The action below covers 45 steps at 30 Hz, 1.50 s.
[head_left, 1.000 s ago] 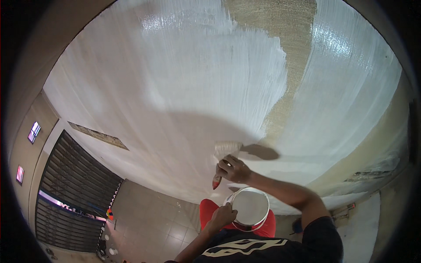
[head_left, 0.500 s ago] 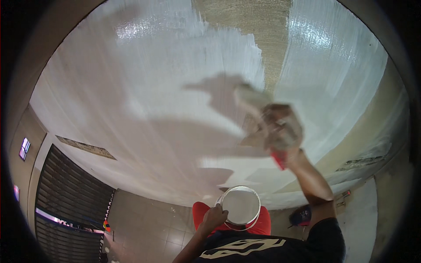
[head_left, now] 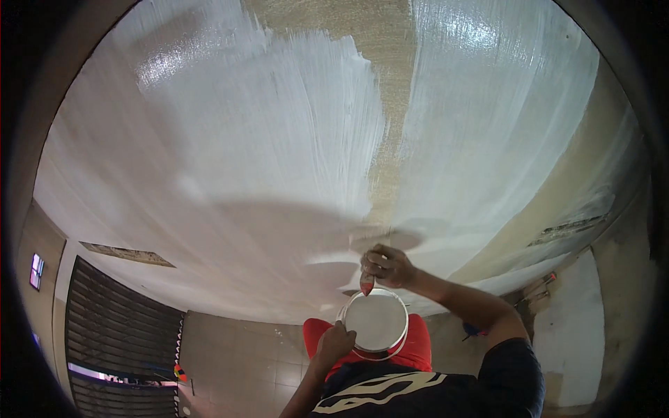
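My left hand grips the left rim of a round white bucket, held in front of my body. Pale, whitish paint fills the part of it that shows. Just above the bucket's far rim, my right hand is closed round a paintbrush. The brush's red handle end sticks out below the fingers; its bristles are hard to make out against the wall. Ahead stands a wall with streaky white paint, broken by a bare tan strip that widens toward the top.
A dark slatted gate stands at the lower left, beside a tiled floor. Two rough recessed slots, left and right, cut into the wall low down. A dark blue item lies behind my right arm.
My right hand has come down and left from the wall to the bucket, still holding the paintbrush. My left hand keeps its hold on the bucket. The view has shifted slightly.
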### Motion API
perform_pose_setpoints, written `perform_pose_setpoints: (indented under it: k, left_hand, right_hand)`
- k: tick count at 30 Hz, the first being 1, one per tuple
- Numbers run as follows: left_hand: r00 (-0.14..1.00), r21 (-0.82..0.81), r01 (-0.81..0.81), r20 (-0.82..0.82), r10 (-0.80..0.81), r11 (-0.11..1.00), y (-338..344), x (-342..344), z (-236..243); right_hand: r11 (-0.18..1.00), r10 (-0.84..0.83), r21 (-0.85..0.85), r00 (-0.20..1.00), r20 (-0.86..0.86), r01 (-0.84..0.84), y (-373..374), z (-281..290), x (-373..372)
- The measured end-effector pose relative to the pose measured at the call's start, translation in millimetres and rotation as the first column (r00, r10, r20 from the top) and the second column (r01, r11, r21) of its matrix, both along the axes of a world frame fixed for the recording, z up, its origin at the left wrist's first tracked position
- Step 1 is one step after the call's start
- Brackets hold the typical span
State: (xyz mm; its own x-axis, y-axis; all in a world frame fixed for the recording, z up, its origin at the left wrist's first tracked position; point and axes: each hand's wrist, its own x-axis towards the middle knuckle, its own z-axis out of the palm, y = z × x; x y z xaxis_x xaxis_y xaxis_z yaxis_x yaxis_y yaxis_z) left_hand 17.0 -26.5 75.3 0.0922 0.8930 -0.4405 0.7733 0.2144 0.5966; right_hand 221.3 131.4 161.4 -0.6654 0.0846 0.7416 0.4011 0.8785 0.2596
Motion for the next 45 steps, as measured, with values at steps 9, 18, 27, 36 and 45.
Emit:
perform_pose_setpoints:
  k: [9,18,27,36,45]
  left_hand:
    - [1.000,0.016,0.014,0.002,-0.014,1.000,-1,0,4]
    - [0.999,0.043,-0.004,0.037,0.002,0.999,0,-1,2]
    - [0.999,0.020,0.021,0.028,-0.022,1.000,0,1,5]
    - [0.999,0.030,0.036,0.023,-0.036,0.999,1,-1,-1]
    - [0.999,0.022,0.029,0.025,-0.030,0.999,1,3,0]
  right_hand:
    - [0.944,-0.151,-0.323,0.959,-0.238,0.068,10,56,24]
    - [0.891,0.027,0.450,0.980,-0.199,0.067,18,220,40]
    - [0.970,-0.020,0.240,0.994,-0.109,0.046,12,20,38]
    - [0.994,-0.018,-0.112,0.987,-0.161,0.000,4,36,44]
    - [0.916,0.079,0.401,0.981,-0.177,-0.001,19,231,45]
